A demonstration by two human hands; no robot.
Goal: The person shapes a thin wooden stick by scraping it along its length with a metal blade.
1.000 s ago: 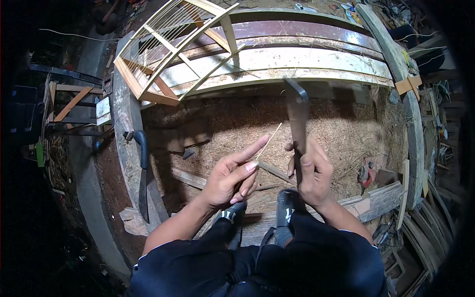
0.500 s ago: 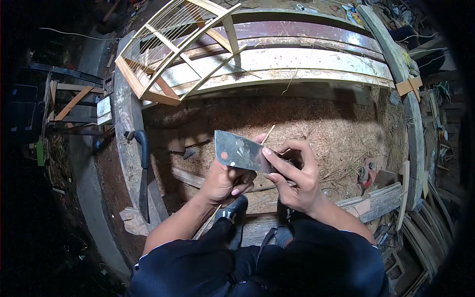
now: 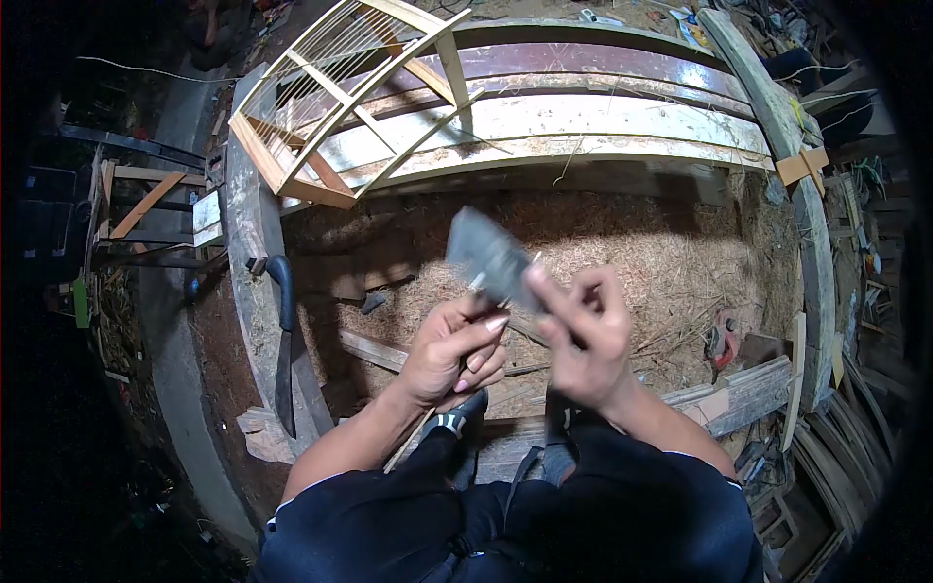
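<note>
Blurred by motion, a flat grey metal blade [image 3: 483, 255] is gripped at its right end by my right hand [image 3: 591, 340], thumb on top and fingers bent. My left hand [image 3: 455, 352] is closed on a thin bamboo stick [image 3: 425, 420], whose lower part runs down toward my left foot. The blade's lower edge is just above my left thumb and covers part of the stick. A light tip shows near my right thumb. At the upper left, a wooden frame with thin parallel rods [image 3: 340, 97] rests on the bench planks [image 3: 544, 117].
A dark-handled knife [image 3: 281, 340] lies on the left beam [image 3: 255, 223]. Shavings [image 3: 641, 253] cover the ground between the beams. A red and grey tool [image 3: 721, 342] lies at the right. Crossed wood pieces [image 3: 803, 167] sit on the right beam [image 3: 812, 253]. Curved strips [image 3: 836, 466] lie lower right.
Since the first frame, the blade has swung from upright to flat over my left hand. In the last half second it has tilted and its far end has moved up and right.
</note>
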